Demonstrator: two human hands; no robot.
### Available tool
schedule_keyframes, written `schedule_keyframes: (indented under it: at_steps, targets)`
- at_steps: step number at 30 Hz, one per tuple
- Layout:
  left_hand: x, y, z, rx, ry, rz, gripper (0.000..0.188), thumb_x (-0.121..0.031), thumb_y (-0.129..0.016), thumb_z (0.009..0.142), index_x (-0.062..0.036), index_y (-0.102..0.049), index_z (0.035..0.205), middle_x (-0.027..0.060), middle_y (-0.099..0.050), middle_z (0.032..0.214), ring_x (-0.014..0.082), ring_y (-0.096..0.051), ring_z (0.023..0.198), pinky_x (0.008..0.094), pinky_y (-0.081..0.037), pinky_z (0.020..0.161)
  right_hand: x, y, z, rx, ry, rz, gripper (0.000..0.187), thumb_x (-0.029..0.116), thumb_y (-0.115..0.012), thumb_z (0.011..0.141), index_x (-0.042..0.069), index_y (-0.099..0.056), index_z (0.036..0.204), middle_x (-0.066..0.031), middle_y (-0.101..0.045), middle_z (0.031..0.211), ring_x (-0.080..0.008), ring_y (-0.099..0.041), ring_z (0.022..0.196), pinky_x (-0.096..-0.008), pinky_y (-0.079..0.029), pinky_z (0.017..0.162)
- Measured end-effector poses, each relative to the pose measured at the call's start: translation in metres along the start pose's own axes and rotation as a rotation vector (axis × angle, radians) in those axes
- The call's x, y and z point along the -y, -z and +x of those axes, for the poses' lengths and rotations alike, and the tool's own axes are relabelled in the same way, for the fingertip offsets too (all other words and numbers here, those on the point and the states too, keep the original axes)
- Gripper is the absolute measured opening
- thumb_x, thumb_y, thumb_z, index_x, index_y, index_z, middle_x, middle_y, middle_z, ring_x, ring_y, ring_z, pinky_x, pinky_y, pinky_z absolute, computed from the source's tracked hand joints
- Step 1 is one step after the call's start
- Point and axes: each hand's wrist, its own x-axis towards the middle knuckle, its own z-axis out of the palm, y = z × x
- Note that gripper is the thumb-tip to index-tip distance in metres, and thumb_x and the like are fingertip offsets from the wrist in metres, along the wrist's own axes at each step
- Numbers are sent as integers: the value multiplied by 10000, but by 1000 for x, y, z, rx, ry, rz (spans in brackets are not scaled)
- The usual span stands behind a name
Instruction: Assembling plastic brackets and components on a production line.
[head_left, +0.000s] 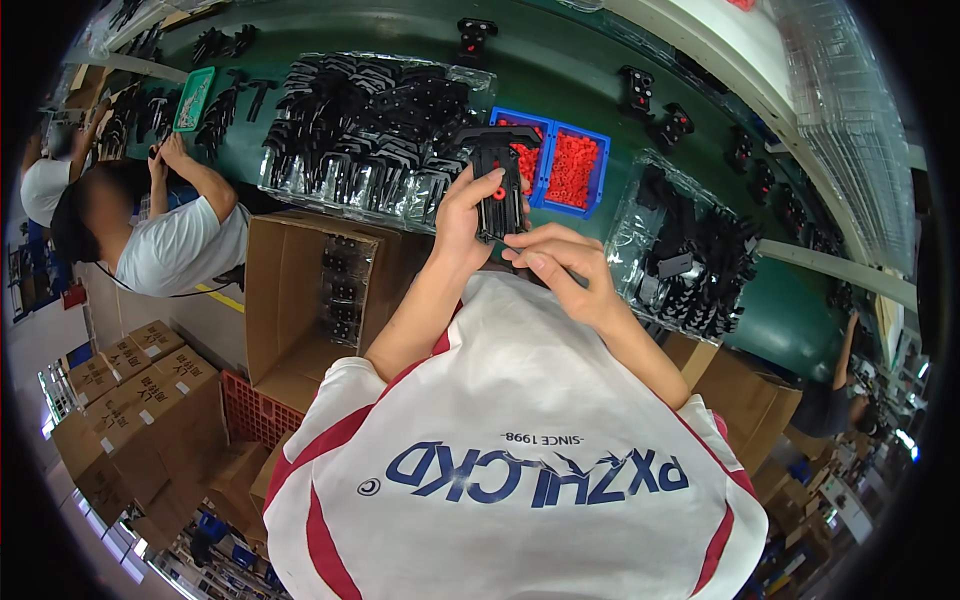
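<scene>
In front of my chest, my left hand (462, 222) is closed around a black plastic part (497, 185) with a wide crosspiece at its far end. A small red piece sits in the middle of this part, beside my left thumb. My right hand (572, 268) is at the near end of the part, thumb and fingers pinched together; what lies between them is too small to make out. Just beyond the part stand two blue bins (571, 212) holding many small red pieces (574, 170).
Left on the green bench lies a plastic-lined tray of black parts (370, 110); another pile of black parts (690, 255) lies right. Black assemblies (637, 90) line the far side. An open cardboard box (290, 310) stands below the bench. A co-worker (180, 240) works at left.
</scene>
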Motion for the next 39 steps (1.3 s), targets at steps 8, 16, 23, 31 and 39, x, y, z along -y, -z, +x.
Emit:
schedule_keyframes:
  at_steps: [8,16,23,31,39]
  targets:
    - [1,8,7,87,69,-157,247,-136,-503,897,-5,-525,1105,160,-637,932,217,-616,690,327,-521,567,-6,-3,-3,94,265,-253,129,-31,-594,837,-72,-672,931,-170,-645,1120,-263,-654,899,-338,-529,800]
    - [3,7,2,106,-134,313,267,-135,-503,901,8,-508,1126,179,-633,983,228,-625,689,322,-534,576,2,-2,-6,49,84,-143,120,-25,-605,837,-69,-676,922,-167,-645,1122,-251,-644,924,-337,-523,817]
    - [4,5,5,62,-108,149,296,-93,-511,891,12,-482,1166,200,-620,1037,249,-639,723,332,-554,618,7,24,-14,-89,-29,-3,220,30,-518,898,-36,-638,1072,-151,-648,1106,-228,-634,935,-319,-503,832]
    - [7,4,2,98,-78,139,337,-6,-543,867,-9,-484,1199,195,-625,1028,292,-665,880,364,-573,710,-58,95,-44,-507,-231,92,388,-26,-384,872,32,-595,1192,-96,-652,978,-133,-529,639,-226,-414,577]
    - [21,17,7,137,-63,231,405,-39,-555,874,-10,-453,1265,210,-613,1102,312,-655,925,392,-570,718,-109,144,-87,-731,-398,-162,375,-17,-439,823,24,-619,1150,-51,-662,918,-99,-478,587,-210,-373,530]
